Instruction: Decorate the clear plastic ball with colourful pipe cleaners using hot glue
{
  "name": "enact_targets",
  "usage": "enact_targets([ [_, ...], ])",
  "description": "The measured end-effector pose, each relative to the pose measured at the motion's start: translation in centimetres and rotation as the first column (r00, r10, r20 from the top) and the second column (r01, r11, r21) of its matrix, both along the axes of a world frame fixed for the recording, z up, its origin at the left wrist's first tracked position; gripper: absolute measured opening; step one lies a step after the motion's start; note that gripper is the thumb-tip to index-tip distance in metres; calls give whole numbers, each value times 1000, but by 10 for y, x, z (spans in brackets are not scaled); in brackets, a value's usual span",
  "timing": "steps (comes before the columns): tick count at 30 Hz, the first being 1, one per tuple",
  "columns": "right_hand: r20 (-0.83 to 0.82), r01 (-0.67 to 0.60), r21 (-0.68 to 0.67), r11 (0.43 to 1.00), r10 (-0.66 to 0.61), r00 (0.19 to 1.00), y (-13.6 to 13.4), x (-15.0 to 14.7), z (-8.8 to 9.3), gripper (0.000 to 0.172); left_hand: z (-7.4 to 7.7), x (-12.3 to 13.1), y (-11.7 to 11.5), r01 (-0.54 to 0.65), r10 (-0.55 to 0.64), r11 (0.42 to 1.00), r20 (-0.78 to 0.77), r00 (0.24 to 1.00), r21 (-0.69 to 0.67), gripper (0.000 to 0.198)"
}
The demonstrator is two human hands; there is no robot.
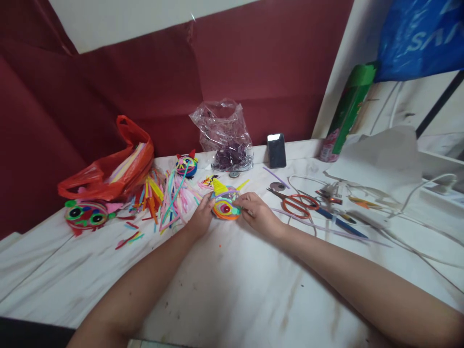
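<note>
My left hand and my right hand both pinch a small round pipe-cleaner figure on the white table. The figure is coiled in orange, yellow, blue and pink, with a yellow point on top. My left fingers grip its left edge and my right fingers grip its right edge. Both forearms reach in from the bottom of the view.
Loose coloured pipe cleaners lie left of the figure beside a red plastic bag. Two finished figures sit nearby. Orange-handled scissors, pens, cables, a phone, a clear bag and a green can stand right and behind.
</note>
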State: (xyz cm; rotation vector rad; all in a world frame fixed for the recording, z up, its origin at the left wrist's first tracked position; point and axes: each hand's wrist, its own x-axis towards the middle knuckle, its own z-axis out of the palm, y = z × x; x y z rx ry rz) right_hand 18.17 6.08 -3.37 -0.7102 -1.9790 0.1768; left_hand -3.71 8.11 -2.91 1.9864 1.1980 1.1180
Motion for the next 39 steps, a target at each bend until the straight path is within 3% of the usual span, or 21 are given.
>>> enact_targets([
  [6, -10, -20, 25, 999, 20, 1000, 0, 0, 0, 38, 0, -2, 2, 43, -44, 999, 62, 997, 9, 38],
  [17, 10, -16, 77, 997, 15, 1000, 1, 3, -5, 34, 6, 10, -5, 67, -22, 987, 286, 958, -148, 40],
  [21, 21, -2, 84, 996, 0, 1000, 1, 3, -5, 36, 1, 9, -4, 122, -50, 975, 352, 935, -186, 40],
  [28, 29, 13, 82, 997, -15, 999, -2, 3, -4, 32, -13, 11, 6, 103, 16, 967, 457, 889, -234, 44],
  [33, 49, 25, 76, 997, -29, 998, -3, 4, -3, 33, -18, 11, 9, 185, -40, 959, 539, 841, -217, 45],
  [36, 43, 29, 73, 997, -33, 999, -5, 5, -3, 28, -22, 12, 10, 260, -59, 936, 624, 779, -235, 50],
  [39, 42, 47, 32, 998, -49, 998, -6, 5, -3, 18, -27, 14, 12, 260, -52, 939, 652, 756, -227, 55],
])
